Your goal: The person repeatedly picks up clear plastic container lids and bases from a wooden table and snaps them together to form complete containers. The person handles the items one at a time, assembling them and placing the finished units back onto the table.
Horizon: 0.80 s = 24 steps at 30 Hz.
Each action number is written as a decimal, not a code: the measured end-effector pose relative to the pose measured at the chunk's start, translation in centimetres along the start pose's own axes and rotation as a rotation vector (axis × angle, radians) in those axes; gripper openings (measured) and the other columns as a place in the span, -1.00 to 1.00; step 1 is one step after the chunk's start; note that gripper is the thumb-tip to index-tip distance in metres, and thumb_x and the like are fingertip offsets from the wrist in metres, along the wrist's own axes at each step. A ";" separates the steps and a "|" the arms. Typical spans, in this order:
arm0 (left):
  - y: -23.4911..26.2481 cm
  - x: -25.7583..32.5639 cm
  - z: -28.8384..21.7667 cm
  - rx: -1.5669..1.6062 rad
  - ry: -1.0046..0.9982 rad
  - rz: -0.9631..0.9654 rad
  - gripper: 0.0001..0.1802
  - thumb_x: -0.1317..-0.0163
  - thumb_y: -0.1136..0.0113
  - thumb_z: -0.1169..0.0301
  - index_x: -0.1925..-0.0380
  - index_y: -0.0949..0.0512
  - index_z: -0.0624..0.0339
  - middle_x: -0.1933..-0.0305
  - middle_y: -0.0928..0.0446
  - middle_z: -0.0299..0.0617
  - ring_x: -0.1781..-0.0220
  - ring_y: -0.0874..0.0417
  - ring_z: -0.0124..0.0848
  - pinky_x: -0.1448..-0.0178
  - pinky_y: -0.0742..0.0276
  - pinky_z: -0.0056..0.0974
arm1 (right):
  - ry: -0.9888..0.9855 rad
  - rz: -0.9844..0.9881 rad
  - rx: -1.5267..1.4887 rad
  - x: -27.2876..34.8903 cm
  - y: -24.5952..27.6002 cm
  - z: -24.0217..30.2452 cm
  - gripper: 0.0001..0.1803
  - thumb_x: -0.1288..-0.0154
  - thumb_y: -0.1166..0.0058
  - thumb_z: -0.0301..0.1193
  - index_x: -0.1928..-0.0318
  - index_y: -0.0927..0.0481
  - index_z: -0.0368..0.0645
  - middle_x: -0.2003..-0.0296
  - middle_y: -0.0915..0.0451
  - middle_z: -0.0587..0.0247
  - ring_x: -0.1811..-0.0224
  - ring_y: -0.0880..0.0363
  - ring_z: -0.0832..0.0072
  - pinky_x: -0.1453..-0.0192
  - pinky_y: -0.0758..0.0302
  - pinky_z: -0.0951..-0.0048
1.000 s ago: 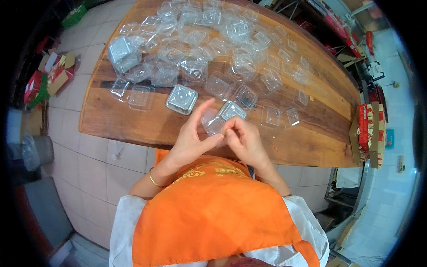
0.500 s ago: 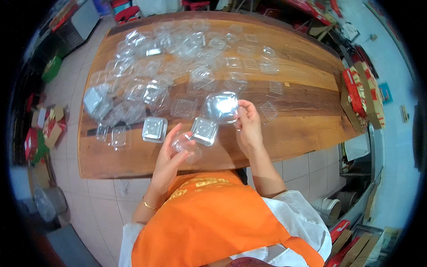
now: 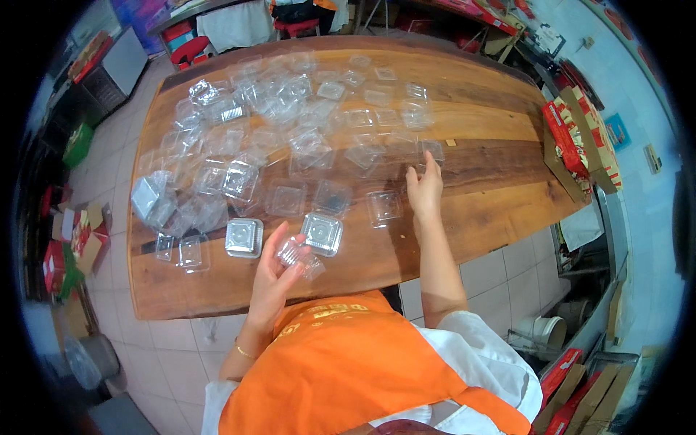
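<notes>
My left hand [image 3: 275, 268] is closed on clear plastic containers [image 3: 297, 255], held low over the table's near edge. Just beyond it stand two stacks of square clear containers, the left one [image 3: 244, 237] and the right one [image 3: 321, 233]. My right hand [image 3: 425, 187] is stretched out to the right of the pile, thumb and index finger apart. Its fingertips reach a small clear tray [image 3: 433, 149]; whether they touch it I cannot tell. A single square clear container [image 3: 384, 208] lies left of the right wrist, and another [image 3: 333, 197] behind the right stack.
Loose clear containers [image 3: 290, 94] cover the left and far parts of the wooden table [image 3: 493, 156]. A taller nested stack [image 3: 148, 199] leans at the left edge. An open cardboard box [image 3: 576, 145] with red packages stands by the right edge. A person sits beyond the far edge.
My right hand has let go of the shiny clear container and moved away to the right, its fingers now spread. The left hand keeps its hold. The view has tilted up slightly.
</notes>
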<state>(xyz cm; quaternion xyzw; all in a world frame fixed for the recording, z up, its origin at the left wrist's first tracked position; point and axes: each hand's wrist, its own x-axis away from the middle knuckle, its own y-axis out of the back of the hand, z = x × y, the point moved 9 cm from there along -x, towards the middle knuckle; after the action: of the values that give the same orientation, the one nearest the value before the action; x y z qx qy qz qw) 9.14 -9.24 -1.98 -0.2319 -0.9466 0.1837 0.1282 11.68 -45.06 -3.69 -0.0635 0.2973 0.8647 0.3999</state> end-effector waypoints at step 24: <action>2.0 0.3 1.9 -0.310 -0.024 -0.056 -0.53 -0.35 -0.05 0.52 -0.25 -0.29 0.29 -0.17 -0.41 -0.13 -0.16 -0.47 -0.43 -0.11 -0.50 -0.32 | -0.436 0.469 -1.091 -1.6 -9.3 0.5 -0.88 -0.43 0.04 -0.47 0.07 -0.45 -0.18 0.19 -0.60 0.23 0.35 -0.49 0.62 0.30 -0.46 0.58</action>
<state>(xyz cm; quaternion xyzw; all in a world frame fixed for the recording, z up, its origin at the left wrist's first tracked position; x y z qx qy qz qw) 9.02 -7.97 -4.49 -0.2201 -0.9712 0.0344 0.0847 19.60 -41.13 -7.04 -0.0139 -0.2684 0.9496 0.1612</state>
